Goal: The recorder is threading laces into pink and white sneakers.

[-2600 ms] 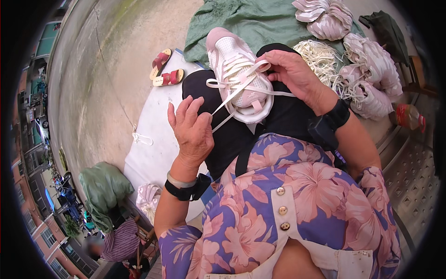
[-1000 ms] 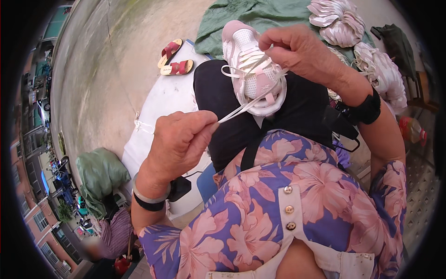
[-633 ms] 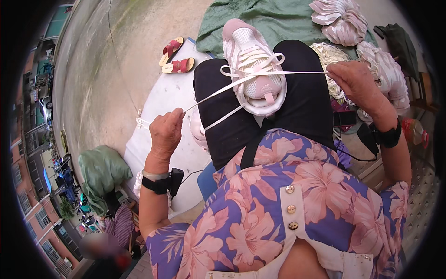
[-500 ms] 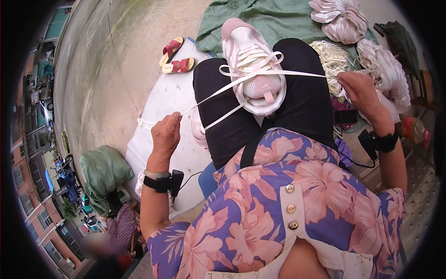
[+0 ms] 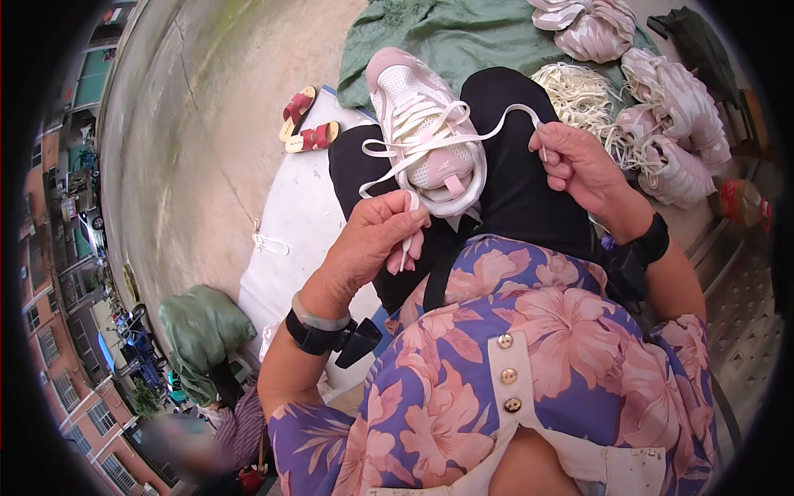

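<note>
A pink and white sneaker [image 5: 422, 124] lies across my lap, its toe pointing away from me and its heel opening toward me. White lace runs crosswise up its tongue. My left hand [image 5: 385, 231] is closed in a pinch on one end of the shoelace [image 5: 370, 183], just by the heel collar. Off to the right of the shoe, my right hand [image 5: 579, 164] pinches the other lace end, whose tip sticks out below the fingers. Both lace ends hang slack in loose curves between shoe and hands.
White laces [image 5: 579, 95] lie heaped on a green cloth [image 5: 447, 33] at the far right, beside bundles of pink and white shoe pieces [image 5: 678, 107]. Red sandals [image 5: 310, 124] stand at the left near a white sheet [image 5: 289, 215]. Another person [image 5: 240, 422] sits at the lower left.
Both hands have come inward toward the shoe, the left one most, moving right. The lace, stretched taut before, now hangs loose. The shoe has shifted slightly left.
</note>
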Tool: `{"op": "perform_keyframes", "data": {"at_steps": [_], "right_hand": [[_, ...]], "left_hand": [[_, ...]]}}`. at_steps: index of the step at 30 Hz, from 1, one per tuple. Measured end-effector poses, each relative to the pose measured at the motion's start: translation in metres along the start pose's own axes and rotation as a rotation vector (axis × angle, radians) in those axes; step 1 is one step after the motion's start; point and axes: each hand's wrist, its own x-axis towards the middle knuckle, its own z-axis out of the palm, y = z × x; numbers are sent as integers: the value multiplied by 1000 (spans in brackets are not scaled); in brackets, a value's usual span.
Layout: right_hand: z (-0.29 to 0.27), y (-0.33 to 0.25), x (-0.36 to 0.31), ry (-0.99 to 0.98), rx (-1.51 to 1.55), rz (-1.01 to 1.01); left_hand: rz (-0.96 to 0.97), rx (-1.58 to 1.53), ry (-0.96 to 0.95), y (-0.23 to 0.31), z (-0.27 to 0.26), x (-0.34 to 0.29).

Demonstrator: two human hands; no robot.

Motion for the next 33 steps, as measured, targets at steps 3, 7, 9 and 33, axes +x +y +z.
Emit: {"op": "perform_keyframes", "data": {"at_steps": [3, 7, 9, 33], "right_hand": [[22, 10, 8, -47, -131, 13], [39, 8, 20, -81, -213, -22], [40, 11, 29, -51, -248, -136], [45, 21, 52, 88, -587, -604]], "left_hand": [[48, 161, -9, 9, 27, 26], [173, 286, 169, 7, 42, 46], [221, 306, 206, 9, 46, 53], [361, 157, 429, 1, 52, 76]]}}
